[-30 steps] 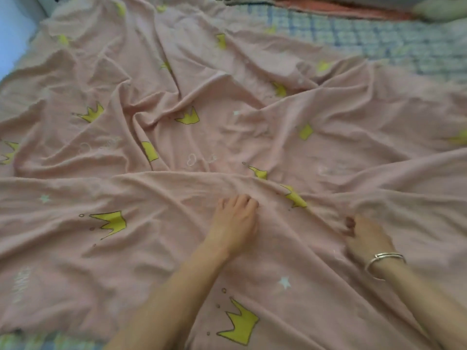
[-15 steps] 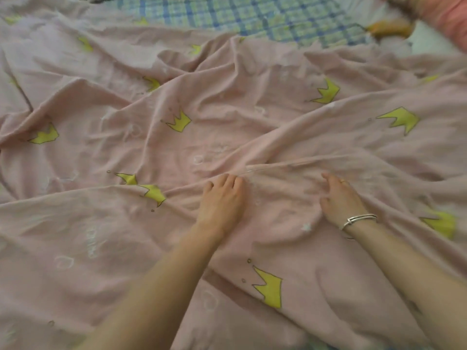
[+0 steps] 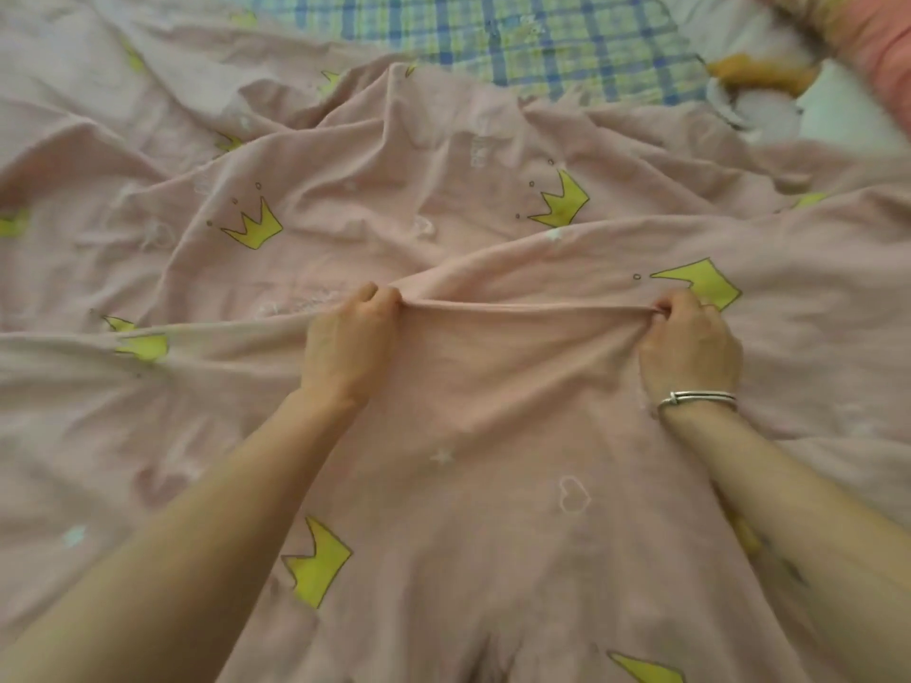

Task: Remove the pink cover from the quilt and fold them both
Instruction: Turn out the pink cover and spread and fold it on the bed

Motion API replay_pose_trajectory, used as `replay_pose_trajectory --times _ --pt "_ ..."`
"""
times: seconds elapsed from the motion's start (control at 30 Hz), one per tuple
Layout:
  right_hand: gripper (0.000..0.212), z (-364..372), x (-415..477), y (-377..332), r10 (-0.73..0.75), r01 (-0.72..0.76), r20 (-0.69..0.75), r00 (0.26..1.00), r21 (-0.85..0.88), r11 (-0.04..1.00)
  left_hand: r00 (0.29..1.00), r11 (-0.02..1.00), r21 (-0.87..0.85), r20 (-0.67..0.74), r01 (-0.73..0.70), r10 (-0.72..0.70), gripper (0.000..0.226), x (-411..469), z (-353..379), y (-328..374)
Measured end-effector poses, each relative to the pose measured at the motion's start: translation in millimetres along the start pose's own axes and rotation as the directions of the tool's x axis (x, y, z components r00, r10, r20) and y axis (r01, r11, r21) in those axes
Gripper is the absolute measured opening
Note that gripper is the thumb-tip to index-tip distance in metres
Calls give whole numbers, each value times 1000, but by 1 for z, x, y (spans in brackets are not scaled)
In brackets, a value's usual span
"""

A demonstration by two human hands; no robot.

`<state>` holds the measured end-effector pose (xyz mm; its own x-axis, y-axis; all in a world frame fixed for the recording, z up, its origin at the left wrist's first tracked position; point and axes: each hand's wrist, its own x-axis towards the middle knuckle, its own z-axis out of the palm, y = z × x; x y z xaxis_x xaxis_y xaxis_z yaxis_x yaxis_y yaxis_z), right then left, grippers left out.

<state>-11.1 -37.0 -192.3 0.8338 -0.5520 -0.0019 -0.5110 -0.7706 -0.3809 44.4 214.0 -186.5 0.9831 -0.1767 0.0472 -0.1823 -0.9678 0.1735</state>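
Fingers [image 3: 379, 300] of left hand [image 3: 345, 347] and right hand [image 3: 690, 347] clenched on one taut ridge of pink cover [image 3: 493, 426], spread rumpled below the plaid sheet [image 3: 493, 37]. Quilt not distinguishable. Risk: pinching both layers together would drag the filling along.

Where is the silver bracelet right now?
In the head view, right of centre: the silver bracelet sits on the right wrist, just below the right hand gripping the pink cover.

Both hands are pinching the pink cover [image 3: 517, 411] (yellow crowns printed on it): the left hand [image 3: 345, 347] and right hand [image 3: 690, 347] are stretching a taut fold between them above a plaid sheet [image 3: 493, 37].
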Motion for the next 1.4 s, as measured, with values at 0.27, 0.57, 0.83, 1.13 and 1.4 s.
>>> replay_pose_trajectory --times 0.27,0.57,0.83,1.13,1.4 --pt "51 -22 12 72 -121 163 203 972 -208 964 883 953 -185 366 -242 295 58 -1 29 72" --pt "26 -59 -31 126 -7 197 529 849 -303 932 753 881 -306 462 -360 468 56 -28 37 165" --pt "35 -117 -52 126 3 157 450 893 -318 935 695 816 -347 430 -462 576 47 -42 21 195" --pt "19 -153 -14 156 -103 -7 -327 939 -318 948 649 753 -402 386 -521 655 49 -45 -2 254" --pt "35 -173 25 207 23 -26 -48 999 -64 998 614 803 -339 519 -490 594 51 -36 10 330"
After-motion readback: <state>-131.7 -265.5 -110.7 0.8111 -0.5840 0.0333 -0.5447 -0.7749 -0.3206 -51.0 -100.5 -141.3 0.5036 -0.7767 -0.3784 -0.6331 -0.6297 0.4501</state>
